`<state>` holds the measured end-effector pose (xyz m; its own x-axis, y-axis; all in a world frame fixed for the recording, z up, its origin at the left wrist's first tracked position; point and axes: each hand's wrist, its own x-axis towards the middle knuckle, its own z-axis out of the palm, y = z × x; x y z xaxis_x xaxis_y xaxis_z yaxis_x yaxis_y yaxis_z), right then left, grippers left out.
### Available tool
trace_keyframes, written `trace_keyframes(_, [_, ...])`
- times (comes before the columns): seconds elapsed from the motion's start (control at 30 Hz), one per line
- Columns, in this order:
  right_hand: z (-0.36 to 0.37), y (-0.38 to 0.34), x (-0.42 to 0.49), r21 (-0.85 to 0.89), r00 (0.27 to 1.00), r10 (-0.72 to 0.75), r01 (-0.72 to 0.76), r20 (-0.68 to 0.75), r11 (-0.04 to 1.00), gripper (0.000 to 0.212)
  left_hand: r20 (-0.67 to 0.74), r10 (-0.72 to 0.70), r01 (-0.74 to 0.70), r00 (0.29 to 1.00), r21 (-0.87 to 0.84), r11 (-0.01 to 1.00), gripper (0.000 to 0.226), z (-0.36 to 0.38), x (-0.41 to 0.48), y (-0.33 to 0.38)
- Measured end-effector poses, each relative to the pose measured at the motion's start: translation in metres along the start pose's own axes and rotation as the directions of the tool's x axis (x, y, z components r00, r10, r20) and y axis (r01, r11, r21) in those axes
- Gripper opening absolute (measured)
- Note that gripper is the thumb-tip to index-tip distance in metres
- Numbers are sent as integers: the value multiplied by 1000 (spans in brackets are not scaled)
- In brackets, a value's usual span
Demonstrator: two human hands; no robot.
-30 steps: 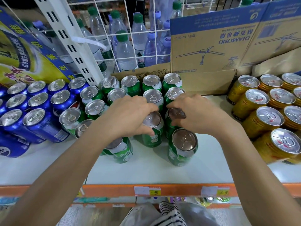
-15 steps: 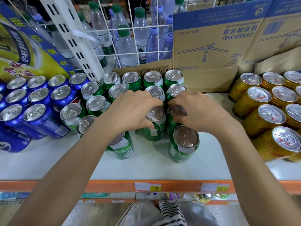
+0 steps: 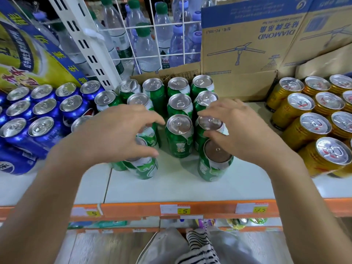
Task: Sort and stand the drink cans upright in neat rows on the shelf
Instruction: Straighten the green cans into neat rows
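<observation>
Green drink cans stand upright in rows on the white shelf. My right hand pinches the rim of a green can in the right column, fingers behind it and thumb in front. Just ahead of it stands another green can nearest the front. The middle green can stands free between my hands. My left hand hovers with spread, curved fingers over the left green cans, its thumb above the front left can. It grips nothing that I can see and hides the cans beneath it.
Blue cans fill the shelf on the left and gold cans on the right. A cardboard box and a wire grid with water bottles stand behind. The orange shelf edge carries price tags.
My left hand has let go of the middle green can and shifted left over the neighbouring cans. My right hand stays on the right-column can.
</observation>
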<state>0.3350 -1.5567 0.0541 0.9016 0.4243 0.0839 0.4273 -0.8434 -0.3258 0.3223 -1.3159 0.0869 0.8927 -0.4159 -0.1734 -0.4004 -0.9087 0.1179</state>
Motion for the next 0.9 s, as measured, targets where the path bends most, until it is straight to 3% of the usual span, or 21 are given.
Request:
trace_keyframes(0.1, [-3, -9, -11, 49, 1000, 22, -23, 14, 999, 30, 179, -56, 12, 982, 233, 972, 77, 7, -15, -1])
trace_keyframes(0.27, [4, -11, -16, -30, 975, 57, -51, 217, 998, 33, 172, -61, -10, 983, 387, 922, 69, 19, -12, 3])
trace_keyframes(0.37, [4, -11, -17, -42, 974, 42, -34, 220, 999, 30, 141, 19, -70, 990, 362, 930, 60, 19, -8, 11])
trace_keyframes(0.53, [3, -11, -16, -72, 972, 44, -28, 229, 997, 32, 135, 87, -114, 987, 205, 972, 66, 23, 3, 36])
trace_keyframes(0.9, [6, -8, -18, -71, 977, 11, 4, 211, 997, 32, 66, 149, -158, 987, 154, 975, 55, 36, 18, 58])
